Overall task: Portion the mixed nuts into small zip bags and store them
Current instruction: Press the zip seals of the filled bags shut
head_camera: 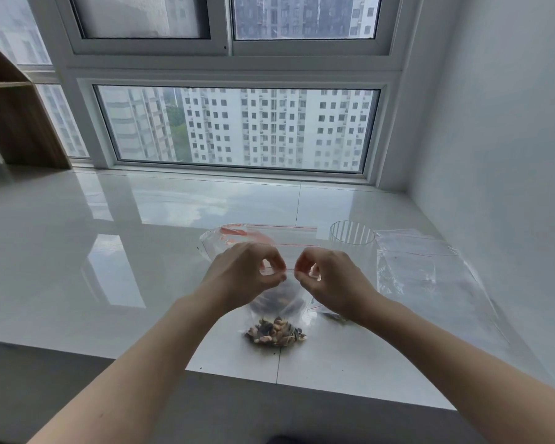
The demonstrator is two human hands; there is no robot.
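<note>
Head view: both hands are raised above a glossy white tiled ledge (109, 251) that runs beneath a large window (237, 129). The left hand (237, 274) and the right hand (330, 280) each pinch the top edge of a small clear zip bag (289, 302) between thumb and curled forefinger. The two pinch points sit close together along the bag's red seal line, with a short length of seal visible between them. The bag hangs from the fingers; its lower end, filled with mixed nuts (275, 334), reaches down to the ledge near the front edge. Whether the bottom rests on the surface or is just above it cannot be told. Whether the seal is pressed closed cannot be told either.

Behind the hands, a larger clear bag (237, 235) with red seal lines lies on the ledge. To its right stands a clear ribbed glass (351, 238), upright. Further right, a stack of flat clear zip bags (430, 274) lies on the ledge near the right wall. Part of another small bag shows under the right wrist; its contents are mostly hidden. A wooden shelf unit (16, 123) stands at the far left.
</note>
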